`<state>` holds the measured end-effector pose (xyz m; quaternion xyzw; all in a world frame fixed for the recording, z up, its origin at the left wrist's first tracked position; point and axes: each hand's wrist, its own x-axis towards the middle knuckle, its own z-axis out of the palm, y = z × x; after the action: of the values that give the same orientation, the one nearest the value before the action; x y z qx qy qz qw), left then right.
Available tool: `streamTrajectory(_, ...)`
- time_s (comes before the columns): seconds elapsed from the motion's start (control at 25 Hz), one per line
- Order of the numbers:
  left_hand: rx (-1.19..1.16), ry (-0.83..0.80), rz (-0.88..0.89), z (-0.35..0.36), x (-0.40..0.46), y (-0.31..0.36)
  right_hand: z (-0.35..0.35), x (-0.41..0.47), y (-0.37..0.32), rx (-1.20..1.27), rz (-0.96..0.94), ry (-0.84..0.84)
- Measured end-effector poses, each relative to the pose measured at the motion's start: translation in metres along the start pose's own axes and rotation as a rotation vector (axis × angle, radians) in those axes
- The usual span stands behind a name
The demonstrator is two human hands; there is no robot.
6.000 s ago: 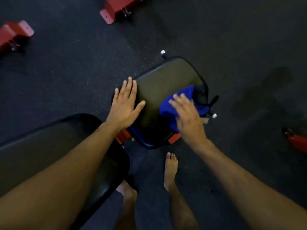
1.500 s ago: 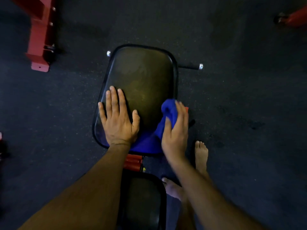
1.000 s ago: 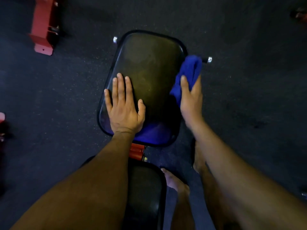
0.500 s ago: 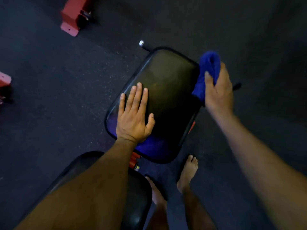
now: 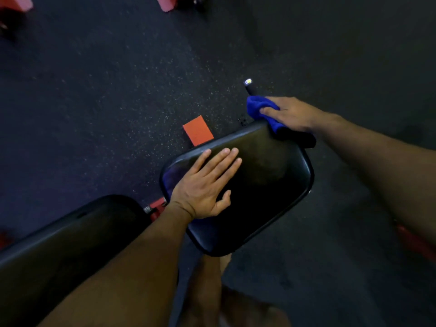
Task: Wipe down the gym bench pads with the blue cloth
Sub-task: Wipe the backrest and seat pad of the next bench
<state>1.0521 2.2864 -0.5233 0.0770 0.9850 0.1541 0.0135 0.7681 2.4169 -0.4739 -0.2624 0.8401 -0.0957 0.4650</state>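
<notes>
The right hand [image 5: 291, 113] is pressing the blue cloth [image 5: 259, 107] against the far upper corner of the black seat pad [image 5: 271, 185], right of centre in the frame, with its fingers laid over the bunched fabric and closed down on it. The cloth is sticking out past the fingertips toward the upper left, and a darker strip of it is trailing down under the palm along the pad's upper right edge, so its long axis is running from upper left to lower right. Just above the cloth, a dark bar with a bright metal tip [image 5: 248, 81] is pointing up the frame. The left hand [image 5: 205, 185] is lying flat and empty on the pad's left part, fingers spread and pointing toward the upper right, well apart from the cloth. The pad's long axis is slanting from lower left to upper right. A second black pad, the longer back pad [image 5: 70, 244], is filling the lower left, partly covered by the left forearm. A red frame part [image 5: 198, 130] is showing beyond the seat pad's upper edge on the dark speckled floor [image 5: 106, 102].
</notes>
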Motion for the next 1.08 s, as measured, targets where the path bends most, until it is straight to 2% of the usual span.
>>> streamTrajectory(0.16, -0.04, 0.01, -0.014, -0.001, 0.002, 0.001, 0.004, 0.009, -0.009, -0.113, -0.036, -0.003)
streamTrajectory(0.28, -0.072, 0.012, -0.021, -0.003, 0.0, 0.0, 0.015, 0.004, -0.01, -0.137, -0.109, 0.144)
streamTrajectory(0.4, -0.097, -0.014, -0.066, -0.003, 0.001, 0.004, 0.019, 0.001, -0.008, -0.126, -0.207, 0.221)
streamTrajectory(0.52, -0.028, -0.066, -0.096, -0.008, -0.001, 0.008, 0.009, -0.001, -0.005, -0.19, -0.316, 0.132)
streamTrajectory(0.56, -0.006, -0.067, -0.158, -0.008, -0.005, 0.013, 0.003, -0.003, -0.005, -0.198, -0.326, 0.057)
streamTrajectory(0.6, -0.009, -0.039, -0.327, -0.007, -0.011, 0.031, -0.004, -0.006, -0.006, -0.215, -0.342, -0.023)
streamTrajectory(0.72, -0.107, 0.169, -1.08, 0.014, -0.006, 0.105, -0.022, -0.003, -0.012, -0.264, -0.374, -0.184)
streamTrajectory(0.76, -0.125, 0.231, -1.223, 0.023, 0.0, 0.124, -0.023, -0.001, -0.015, -0.284, -0.407, -0.215)
streamTrajectory(0.84, -0.112, 0.274, -1.325, 0.031, 0.006, 0.136, -0.018, 0.009, -0.025, -0.329, -0.466, -0.268)
streamTrajectory(0.92, -0.125, 0.246, -1.314, 0.03, 0.004, 0.13, 0.0, 0.02, -0.051, -0.416, -0.558, -0.344)
streamTrajectory(1.08, -0.107, 0.268, -1.311, 0.035, 0.002, 0.128, 0.082, 0.033, -0.147, -0.487, -0.796, -0.47)
